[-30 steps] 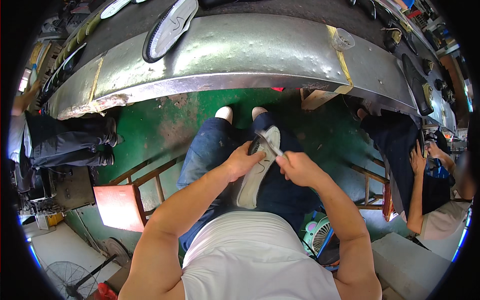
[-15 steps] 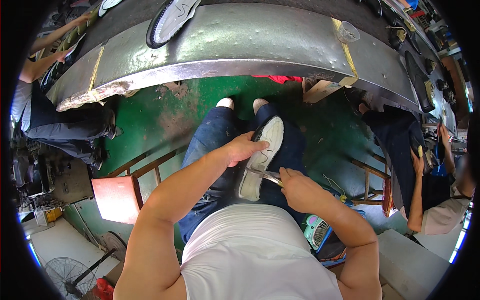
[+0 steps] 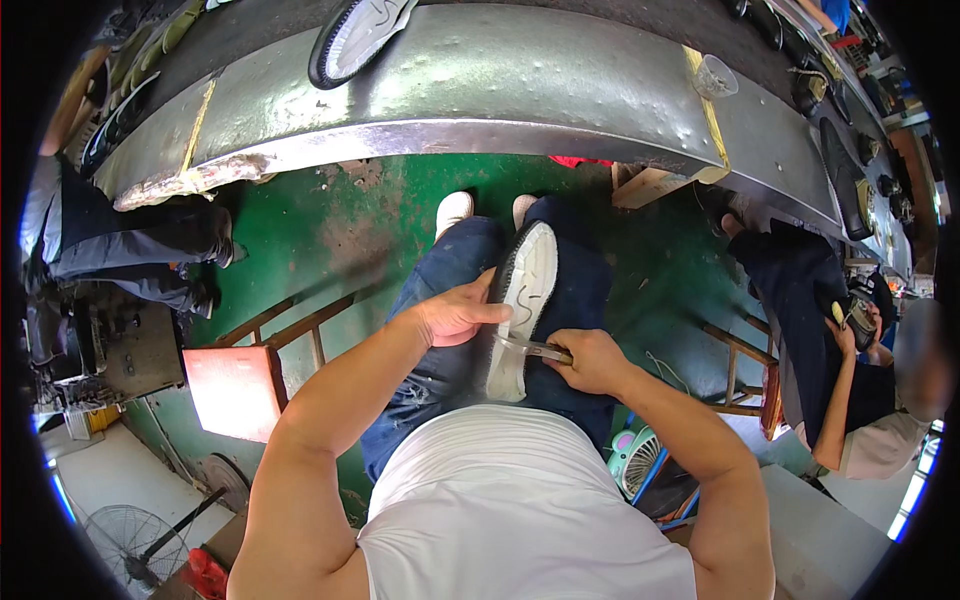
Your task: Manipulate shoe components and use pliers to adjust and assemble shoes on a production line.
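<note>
A shoe [image 3: 530, 285] lies bottom up along my lap, its white underside marked with a dark wavy line and its far edge rimmed in black. My left hand [image 3: 463, 313] grips it from the left side, thumb on the white surface and fingers out of sight beneath. In my right hand [image 3: 592, 362] is the handle of a metal hand tool [image 3: 533, 349], probably pincers. Its curved head lies across the shoe's lower half, close below my left thumb; whether its jaws are closed cannot be made out.
Ahead stands a metal-edged bench [image 3: 460, 70] with another white-bottomed shoe [image 3: 352, 45] and a clear cup [image 3: 714, 76]. A stool [image 3: 233, 392] is at my left, a small turquoise fan [image 3: 634, 462] at my right. Co-workers sit on both sides; the right one [image 3: 850, 380] handles a dark shoe.
The shoe has shifted slightly toward me and stands straighter. My left hand has slid left and nearer; the tool's head now lies flatter across the shoe. My right hand has moved slightly right.
</note>
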`<state>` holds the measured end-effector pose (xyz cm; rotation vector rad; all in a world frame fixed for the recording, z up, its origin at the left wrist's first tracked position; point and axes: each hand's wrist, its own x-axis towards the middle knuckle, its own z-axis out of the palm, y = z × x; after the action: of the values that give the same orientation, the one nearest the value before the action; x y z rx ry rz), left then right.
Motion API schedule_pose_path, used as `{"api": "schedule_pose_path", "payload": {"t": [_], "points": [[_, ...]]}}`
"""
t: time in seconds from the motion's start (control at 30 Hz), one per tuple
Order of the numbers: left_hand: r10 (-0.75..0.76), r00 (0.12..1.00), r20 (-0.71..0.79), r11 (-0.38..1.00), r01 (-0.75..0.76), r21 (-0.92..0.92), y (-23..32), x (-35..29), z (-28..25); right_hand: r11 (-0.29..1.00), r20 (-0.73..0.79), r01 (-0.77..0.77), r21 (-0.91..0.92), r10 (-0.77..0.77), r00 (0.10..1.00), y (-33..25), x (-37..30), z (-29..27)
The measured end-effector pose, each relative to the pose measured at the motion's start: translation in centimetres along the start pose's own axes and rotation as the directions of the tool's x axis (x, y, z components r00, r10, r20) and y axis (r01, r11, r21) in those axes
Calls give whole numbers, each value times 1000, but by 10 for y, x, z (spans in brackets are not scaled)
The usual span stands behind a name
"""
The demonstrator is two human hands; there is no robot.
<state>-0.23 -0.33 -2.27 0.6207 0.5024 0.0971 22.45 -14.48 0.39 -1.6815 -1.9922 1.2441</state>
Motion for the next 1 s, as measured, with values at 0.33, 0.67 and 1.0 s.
{"api": "schedule_pose_path", "payload": {"t": [0.33, 0.67, 1.0], "points": [[105, 955, -277, 869, 48, 493, -23, 23, 26, 962, -127, -131, -239, 103, 987, -28, -52, 14], [475, 823, -312, 533, 13, 846, -68, 9, 29, 953, 227, -291, -85, 303, 925, -14, -59, 15], [408, 820, -401, 751, -52, 659, -103, -5, 29, 972, 267, -224, 71, 198, 943, -33, -51, -38]]}}
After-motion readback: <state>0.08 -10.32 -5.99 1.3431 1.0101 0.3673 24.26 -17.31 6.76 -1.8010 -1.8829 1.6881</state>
